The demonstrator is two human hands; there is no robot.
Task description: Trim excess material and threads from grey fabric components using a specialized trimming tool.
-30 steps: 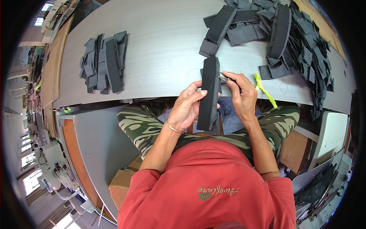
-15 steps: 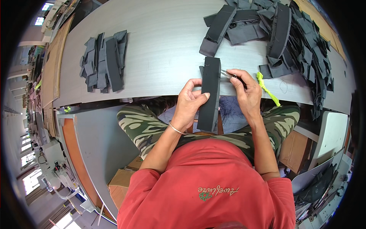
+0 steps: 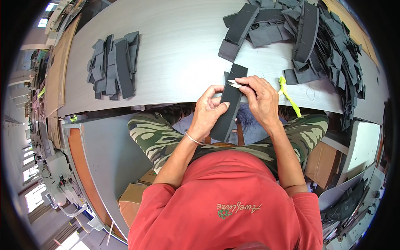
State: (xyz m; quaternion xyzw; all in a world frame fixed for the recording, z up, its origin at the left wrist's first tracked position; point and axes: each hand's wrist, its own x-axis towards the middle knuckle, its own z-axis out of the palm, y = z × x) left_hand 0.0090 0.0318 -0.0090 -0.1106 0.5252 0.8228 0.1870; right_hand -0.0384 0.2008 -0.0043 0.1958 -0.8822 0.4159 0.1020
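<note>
Two parted blades of the small snips are best kept nearly flat over the dark fabric strip, clear of the left hand, with the cloth held taut. That hand grips the strip, at its three o'clock; the right hand, grasping the snips, has it at nine.

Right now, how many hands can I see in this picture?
2: the left hand, gripping a dark fabric strip, and the right hand, holding small scissors over it. No other hand shows.
</note>
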